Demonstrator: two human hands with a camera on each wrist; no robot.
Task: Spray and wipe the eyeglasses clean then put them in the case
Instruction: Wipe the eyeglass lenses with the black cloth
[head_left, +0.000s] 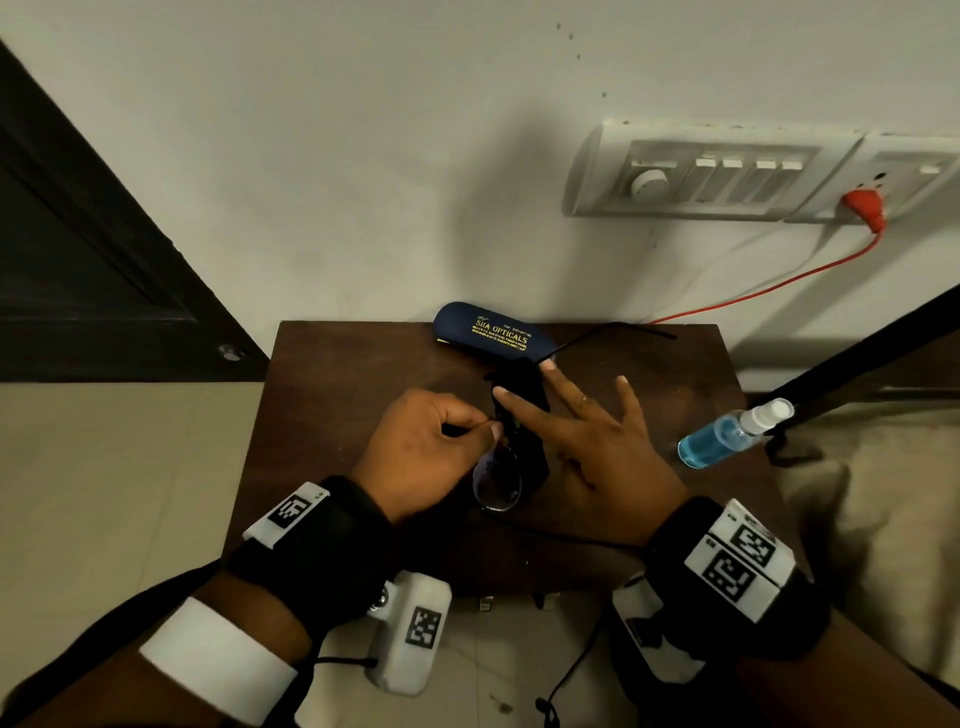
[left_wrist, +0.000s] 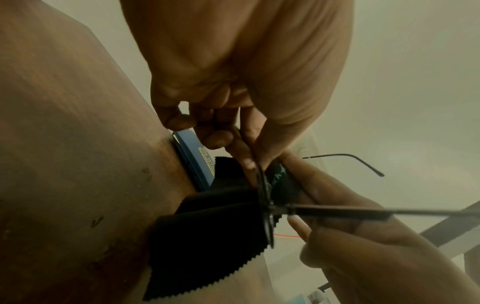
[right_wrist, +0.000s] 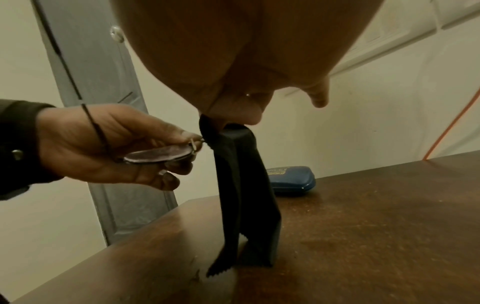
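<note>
The eyeglasses (head_left: 497, 483) are held above the brown table (head_left: 337, 395), one lens bare and their thin temple arm (left_wrist: 363, 212) sticking out. My left hand (head_left: 491, 428) pinches the frame near the bridge, and that lens (right_wrist: 158, 154) lies over its fingers. My right hand (head_left: 524, 402) pinches a black cleaning cloth (right_wrist: 241, 185) around the other lens, its remaining fingers spread straight. The cloth hangs down to the tabletop. A dark blue glasses case (head_left: 488, 332) lies shut at the table's far edge. The spray bottle (head_left: 722, 434) with blue liquid lies on the right.
A wall stands right behind the table, with a switch panel (head_left: 701, 171) and a red cable (head_left: 779, 280) running down to the table's back corner. A dark door (head_left: 78, 234) is at the left, and a black bar (head_left: 857, 353) slants past the right edge.
</note>
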